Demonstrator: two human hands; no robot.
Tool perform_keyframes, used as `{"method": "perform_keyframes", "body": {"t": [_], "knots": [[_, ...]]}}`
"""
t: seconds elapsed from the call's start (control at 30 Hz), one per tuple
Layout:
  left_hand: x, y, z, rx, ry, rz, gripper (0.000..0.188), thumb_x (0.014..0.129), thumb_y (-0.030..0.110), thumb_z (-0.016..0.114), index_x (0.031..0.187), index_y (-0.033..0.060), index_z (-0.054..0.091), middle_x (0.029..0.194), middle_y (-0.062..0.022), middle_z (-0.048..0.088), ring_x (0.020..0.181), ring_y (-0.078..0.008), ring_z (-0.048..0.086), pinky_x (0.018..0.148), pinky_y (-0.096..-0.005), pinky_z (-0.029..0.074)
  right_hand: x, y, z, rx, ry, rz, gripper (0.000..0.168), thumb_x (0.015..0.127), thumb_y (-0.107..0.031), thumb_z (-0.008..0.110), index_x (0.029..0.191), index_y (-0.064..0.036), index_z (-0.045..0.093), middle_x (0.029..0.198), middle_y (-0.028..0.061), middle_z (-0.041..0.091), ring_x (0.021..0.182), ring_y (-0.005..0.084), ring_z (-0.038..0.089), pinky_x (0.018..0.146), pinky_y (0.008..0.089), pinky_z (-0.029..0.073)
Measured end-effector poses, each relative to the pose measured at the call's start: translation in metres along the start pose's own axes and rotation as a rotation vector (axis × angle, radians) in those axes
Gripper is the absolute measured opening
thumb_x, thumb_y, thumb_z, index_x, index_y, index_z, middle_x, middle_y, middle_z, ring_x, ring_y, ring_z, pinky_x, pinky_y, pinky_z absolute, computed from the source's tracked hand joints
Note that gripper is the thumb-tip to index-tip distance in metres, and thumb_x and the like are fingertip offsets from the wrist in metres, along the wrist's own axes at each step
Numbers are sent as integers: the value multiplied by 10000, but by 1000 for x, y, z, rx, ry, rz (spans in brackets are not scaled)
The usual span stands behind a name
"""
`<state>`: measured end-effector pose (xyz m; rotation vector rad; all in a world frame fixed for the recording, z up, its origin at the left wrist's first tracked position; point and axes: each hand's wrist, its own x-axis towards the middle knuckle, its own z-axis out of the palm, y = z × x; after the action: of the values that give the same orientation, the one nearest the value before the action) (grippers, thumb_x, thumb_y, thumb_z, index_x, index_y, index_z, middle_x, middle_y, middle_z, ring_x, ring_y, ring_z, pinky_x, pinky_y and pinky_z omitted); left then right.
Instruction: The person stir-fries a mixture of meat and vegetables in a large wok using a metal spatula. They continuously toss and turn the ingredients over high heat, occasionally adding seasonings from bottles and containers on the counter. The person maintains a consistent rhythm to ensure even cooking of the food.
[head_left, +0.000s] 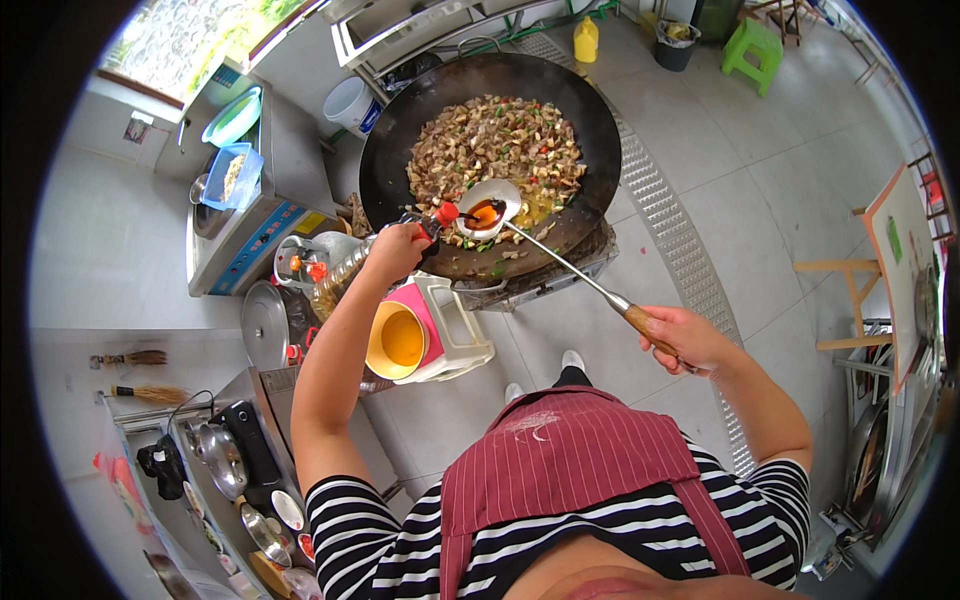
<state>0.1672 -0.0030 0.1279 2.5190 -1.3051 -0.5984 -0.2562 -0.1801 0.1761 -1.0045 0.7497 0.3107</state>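
Note:
My left hand (396, 251) grips a tilted bottle (430, 227) with a red neck. Dark liquid, like soy sauce, runs from its mouth into the bowl of a metal ladle (507, 196). Around the ladle's wooden handle (646, 328), my right hand (686, 339) is closed. The ladle bowl is over the near side of a large black wok (600, 150), and a dark pool lies inside it. Chopped meat-like pieces with green and red bits (487, 139) fill the wok's middle, with yellowish liquid near the ladle. Part of the bottle is hidden behind my left hand.
Left of the wok stand a white stool (469, 352), a yellow-lined container (397, 367) holding orange-yellow contents, bottles, and a round metal lid (262, 322). A steel cooker (292, 172) carries plastic baskets. A perforated drain cover (652, 195) crosses the tiled floor on the right.

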Motion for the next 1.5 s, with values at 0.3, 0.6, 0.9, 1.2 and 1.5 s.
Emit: {"method": "perform_keyframes", "body": {"t": [0.3, 0.6, 0.9, 1.2, 1.5], "knots": [[-1, 8, -6, -26, -15, 5, 187, 782, 200, 603, 756, 15, 605, 609, -142, 593, 585, -288, 593, 568, -373, 460, 9, 4, -5, 28, 21, 7, 334, 933, -239, 424, 1220, -75, 468, 795, -5, 512, 435, 34, 422, 370, 184, 364], [-9, 14, -15, -183, 46, 2, 166, 815, 165, 575, 722, 26, 586, 573, -57, 565, 510, -145, 538, 496, -288, 419, 8, 1, -8, 30, 41, 47, 299, 932, -231, 424, 1179, -73, 484, 791, -6, 512, 425, 30, 424, 348, 182, 344], [-33, -17, -60, -913, 225, 49, 117, 886, 111, 514, 791, 46, 535, 655, -1, 545, 537, -53, 469, 494, -193, 380, 0, -2, -11, 80, 30, -15, 331, 940, -251, 421, 1202, -52, 456, 796, 7, 511, 421, 32, 410, 341, 180, 328], [-132, -88, -97, -1622, 564, 338, 417, 937, 439, 367, 717, 93, 446, 518, 14, 324, 471, -110, 312, 474, -260, 267, -5, 0, -22, 120, 56, -71, 408, 934, -230, 421, 1289, -33, 382, 789, 19, 512, 421, 31, 402, 339, 169, 336], [-239, -102, -102, -1693, 872, 431, 413, 896, 485, 425, 1047, 110, 510, 1001, -72, 517, 902, -244, 496, 809, -426, 402, -2, -3, -29, 81, 122, -111, 357, 927, -225, 431, 1232, -39, 437, 772, 11, 517, 398, 32, 403, 311, 171, 321]]}}
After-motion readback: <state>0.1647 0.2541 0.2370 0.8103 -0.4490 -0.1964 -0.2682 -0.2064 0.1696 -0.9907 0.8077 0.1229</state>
